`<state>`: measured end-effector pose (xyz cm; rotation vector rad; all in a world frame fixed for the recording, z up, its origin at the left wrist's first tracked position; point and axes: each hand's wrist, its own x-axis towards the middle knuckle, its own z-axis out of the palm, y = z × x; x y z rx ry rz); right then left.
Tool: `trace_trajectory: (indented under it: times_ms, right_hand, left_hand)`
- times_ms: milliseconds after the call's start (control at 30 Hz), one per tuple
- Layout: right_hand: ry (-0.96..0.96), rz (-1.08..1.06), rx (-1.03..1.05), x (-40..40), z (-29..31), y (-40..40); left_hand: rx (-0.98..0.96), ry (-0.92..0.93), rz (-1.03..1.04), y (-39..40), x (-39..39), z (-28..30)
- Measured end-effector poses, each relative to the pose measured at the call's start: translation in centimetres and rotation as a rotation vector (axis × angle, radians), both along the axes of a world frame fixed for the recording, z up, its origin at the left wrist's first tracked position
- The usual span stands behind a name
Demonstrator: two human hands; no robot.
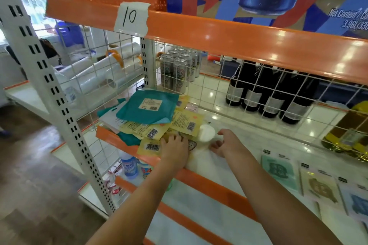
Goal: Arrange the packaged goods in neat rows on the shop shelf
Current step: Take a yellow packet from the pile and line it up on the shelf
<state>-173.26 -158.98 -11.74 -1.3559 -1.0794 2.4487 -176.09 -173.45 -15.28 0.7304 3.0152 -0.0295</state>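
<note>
A loose heap of flat packets lies at the left end of the white shelf (235, 131): a teal packet (147, 105) on top, yellow barcoded packets (185, 121) beneath and around it. My left hand (174, 149) rests on the heap's near edge, fingers curled onto a yellow packet (150, 146) by the orange shelf lip. My right hand (225, 143) hovers just right of it, fingers loosely spread, next to a small white round lid (207, 132); it holds nothing. Three flat packets (278, 169) lie in a row at the shelf's near right.
A wire grid (249, 93) backs the shelf; behind it stand beer cans (179, 67), dark bottles (268, 93) and a yellow bottle (350, 125). An orange rail (219, 36) with a "10" label (131, 17) runs overhead. Bottles (129, 165) sit on the shelf below.
</note>
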Motion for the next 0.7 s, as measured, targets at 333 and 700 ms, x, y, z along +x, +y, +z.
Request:
trace_trajectory:
  times_ms: [333, 700]
  right_hand:
    - [-0.113, 0.159, 0.185, -2.4, -1.1, 0.1]
    - [-0.135, 0.111, 0.387, -3.6, -4.8, -0.7]
  left_hand:
    - [0.056, -0.032, -0.006, -0.1, 0.0, 0.6]
    - [0.123, -0.013, -0.028, 0.0, 0.9, 1.0]
